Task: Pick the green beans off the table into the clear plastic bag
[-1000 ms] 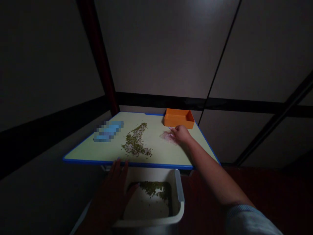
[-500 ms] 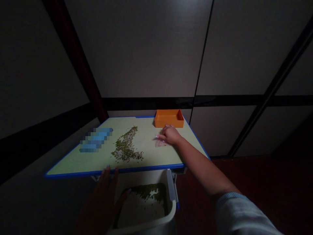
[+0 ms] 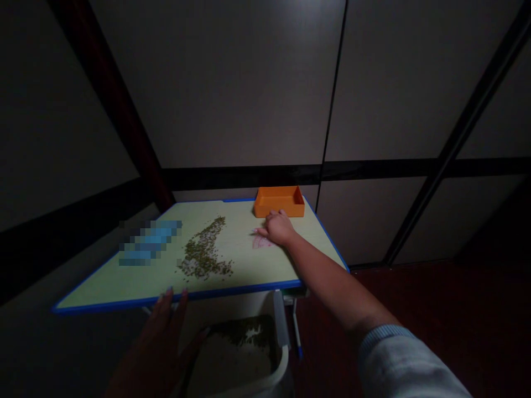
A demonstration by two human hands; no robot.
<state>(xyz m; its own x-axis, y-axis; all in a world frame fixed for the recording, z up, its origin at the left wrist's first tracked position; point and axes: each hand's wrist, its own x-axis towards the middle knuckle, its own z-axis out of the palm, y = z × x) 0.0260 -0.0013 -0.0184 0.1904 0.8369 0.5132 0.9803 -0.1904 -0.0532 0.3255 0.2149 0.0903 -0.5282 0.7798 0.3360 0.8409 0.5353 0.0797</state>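
Observation:
My right hand (image 3: 279,228) reaches over the yellow-green table (image 3: 243,260), just in front of an orange tray (image 3: 279,210). Its fingers are bent and partly hidden, with the thumb stretched left; whatever they may hold does not show. Under the thumb is a pink fan-shaped marking (image 3: 261,242). Small green grains (image 3: 203,251) lie scattered in a long patch left of that hand. My left hand (image 3: 161,337), dark in shadow, has its fingers spread, their tips at the table's blue front edge. It is beside a pale bin (image 3: 282,362) below the table.
Dark green material (image 3: 244,330) lies inside the bin. A blurred blue item (image 3: 151,243) rests on the table's left side. Panelled walls (image 3: 232,99) stand behind and to the left, and a dark red floor (image 3: 373,315) lies to the right.
The view has shifted slightly, so the table, tray and bin appear farther left. My right hand stays near the tray, and its thumb has lifted or turned little. The grains look unchanged.

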